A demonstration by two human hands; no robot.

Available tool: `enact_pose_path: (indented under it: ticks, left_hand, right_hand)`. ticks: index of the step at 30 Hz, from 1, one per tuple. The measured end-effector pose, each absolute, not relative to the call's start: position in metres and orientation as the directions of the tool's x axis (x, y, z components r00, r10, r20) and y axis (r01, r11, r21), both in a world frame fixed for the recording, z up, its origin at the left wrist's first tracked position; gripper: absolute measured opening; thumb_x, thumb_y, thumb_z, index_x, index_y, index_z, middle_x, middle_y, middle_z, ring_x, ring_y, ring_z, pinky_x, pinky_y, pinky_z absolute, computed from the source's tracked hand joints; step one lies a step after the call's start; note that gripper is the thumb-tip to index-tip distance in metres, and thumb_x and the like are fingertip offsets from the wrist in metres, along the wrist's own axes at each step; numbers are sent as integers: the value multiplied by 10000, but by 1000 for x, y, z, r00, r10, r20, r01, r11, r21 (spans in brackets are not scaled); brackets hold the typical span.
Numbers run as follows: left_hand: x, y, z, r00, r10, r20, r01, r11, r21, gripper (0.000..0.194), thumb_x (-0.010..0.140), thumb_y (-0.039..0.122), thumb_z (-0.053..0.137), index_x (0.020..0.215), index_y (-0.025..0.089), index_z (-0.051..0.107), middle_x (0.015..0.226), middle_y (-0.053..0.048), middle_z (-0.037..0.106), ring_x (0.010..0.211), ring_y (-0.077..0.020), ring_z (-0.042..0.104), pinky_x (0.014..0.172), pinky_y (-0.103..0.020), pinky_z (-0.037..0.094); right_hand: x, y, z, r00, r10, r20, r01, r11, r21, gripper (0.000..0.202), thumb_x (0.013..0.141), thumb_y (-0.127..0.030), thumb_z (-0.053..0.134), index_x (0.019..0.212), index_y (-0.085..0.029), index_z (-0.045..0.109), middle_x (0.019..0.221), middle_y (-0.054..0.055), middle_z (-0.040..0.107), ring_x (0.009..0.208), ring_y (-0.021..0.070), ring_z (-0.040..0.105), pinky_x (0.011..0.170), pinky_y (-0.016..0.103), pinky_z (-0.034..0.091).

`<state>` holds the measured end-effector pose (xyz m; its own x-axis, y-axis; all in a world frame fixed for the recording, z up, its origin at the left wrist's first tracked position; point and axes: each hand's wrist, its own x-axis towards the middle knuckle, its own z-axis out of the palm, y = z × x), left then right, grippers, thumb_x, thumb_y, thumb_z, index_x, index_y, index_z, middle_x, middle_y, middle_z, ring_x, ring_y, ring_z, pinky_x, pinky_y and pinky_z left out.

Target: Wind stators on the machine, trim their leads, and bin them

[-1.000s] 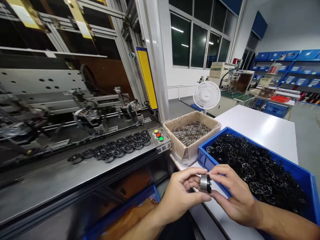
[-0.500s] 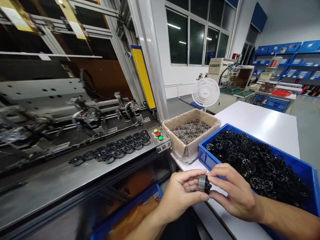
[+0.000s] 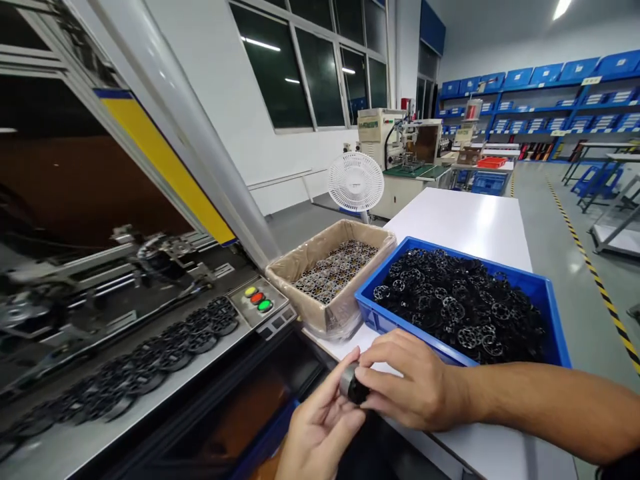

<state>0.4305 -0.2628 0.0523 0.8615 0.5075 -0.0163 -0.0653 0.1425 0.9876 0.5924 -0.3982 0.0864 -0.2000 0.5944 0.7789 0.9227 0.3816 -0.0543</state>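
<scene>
A small round stator core (image 3: 349, 382), grey metal on one side and black plastic on the other, is between my two hands above the white table's near edge. My left hand (image 3: 318, 421) grips its grey side between thumb and fingers. On the black side, the fingertips of my right hand (image 3: 411, 381) press against it and hide part of it. Just beyond my right hand stands a blue bin (image 3: 383, 319) heaped with black plastic ring-shaped parts (image 3: 463, 303). To its left, a plastic-lined cardboard box (image 3: 336, 319) holds grey metal cores (image 3: 340, 267).
Rows of black round parts (image 3: 150, 363) line the metal ledge of a machine at left. Yellow, red and green buttons sit on a control box (image 3: 267, 313). A yellow bar (image 3: 165, 163) slants beside the machine's post. Behind the boxes stands a white fan (image 3: 356, 181).
My view has turned to the right, so the machine and boxes sit further left. Both hands still hold the core, and my right fingers now cover more of its black side.
</scene>
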Motion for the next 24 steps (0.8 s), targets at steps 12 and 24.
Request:
enact_pose_path:
  ticks: [12,24]
  left_hand:
    - [435,-280,43,876,483,14,-75,107,991,486,900,486,679,1321,245,701,1321,-146,711,1021,-272,731,896,-340,604]
    - [435,-243,67,767,570,294,-153,-282,947,372,773,355,825,1109,203,775,1052,-102,713,855,-192,681,718,-254,566]
  right_hand:
    - [624,-381,70,118,854,506,763,249,-597,458,848,-463,788,1154,-137,690,1002,74,732,899,170,686,834,287,574]
    - [755,-388,44,539,842,4,826,-527,-199,166,773,-53,694,894,-142,766,875,88,767,905,250,739,824,302,542]
